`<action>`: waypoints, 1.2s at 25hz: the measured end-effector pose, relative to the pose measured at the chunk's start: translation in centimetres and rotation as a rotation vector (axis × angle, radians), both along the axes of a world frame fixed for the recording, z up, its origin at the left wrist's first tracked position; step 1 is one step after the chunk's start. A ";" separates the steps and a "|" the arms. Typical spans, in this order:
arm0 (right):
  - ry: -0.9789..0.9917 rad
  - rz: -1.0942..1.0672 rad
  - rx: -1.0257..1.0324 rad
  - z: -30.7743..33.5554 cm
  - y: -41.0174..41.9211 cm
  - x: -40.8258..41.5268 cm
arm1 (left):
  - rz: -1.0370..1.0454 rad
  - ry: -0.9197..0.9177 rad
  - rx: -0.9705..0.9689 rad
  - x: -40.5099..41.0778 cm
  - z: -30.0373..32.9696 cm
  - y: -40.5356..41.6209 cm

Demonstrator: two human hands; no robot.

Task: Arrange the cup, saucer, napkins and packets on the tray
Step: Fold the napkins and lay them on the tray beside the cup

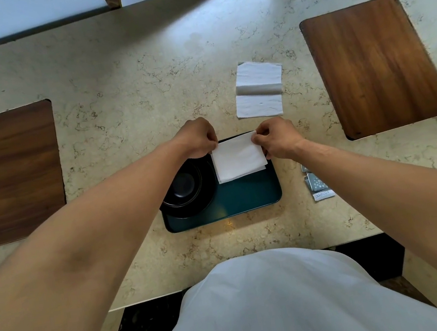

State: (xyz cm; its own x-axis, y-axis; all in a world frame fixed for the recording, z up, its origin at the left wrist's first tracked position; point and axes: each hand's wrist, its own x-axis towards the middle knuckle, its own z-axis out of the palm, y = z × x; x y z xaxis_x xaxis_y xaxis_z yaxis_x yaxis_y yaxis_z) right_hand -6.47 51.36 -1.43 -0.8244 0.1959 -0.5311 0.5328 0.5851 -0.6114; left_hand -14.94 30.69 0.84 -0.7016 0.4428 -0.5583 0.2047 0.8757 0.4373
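A dark teal tray lies on the marble counter in front of me. A black cup stands on a black saucer at the tray's left side. Over the tray's far right part I hold a folded white napkin. My left hand pinches its far left corner and my right hand pinches its far right corner. A second white napkin, unfolded, lies on the counter beyond the tray. Grey and white packets lie on the counter right of the tray, partly hidden by my right forearm.
A wooden board lies at the far right and a darker board at the left. The counter's front edge runs just before my white apron. A wall borders the counter at the back.
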 end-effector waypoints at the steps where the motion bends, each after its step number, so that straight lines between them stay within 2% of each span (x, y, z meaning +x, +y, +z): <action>1: -0.003 0.003 0.001 0.1 -0.1 0.0 | -0.002 0.004 -0.004 0.0 0.0 0.0; 11: 0.014 0.096 0.058 -0.2 -0.4 0.0 | -0.031 0.057 -0.044 0.0 -0.6 -0.4; 18: 0.075 0.152 0.292 -0.2 0.1 0.0 | -0.046 0.125 -0.069 -0.2 -1.0 -0.6; 30: -0.043 0.124 0.220 -0.9 0.4 0.2 | -0.094 0.113 -0.109 0.0 -1.6 -0.6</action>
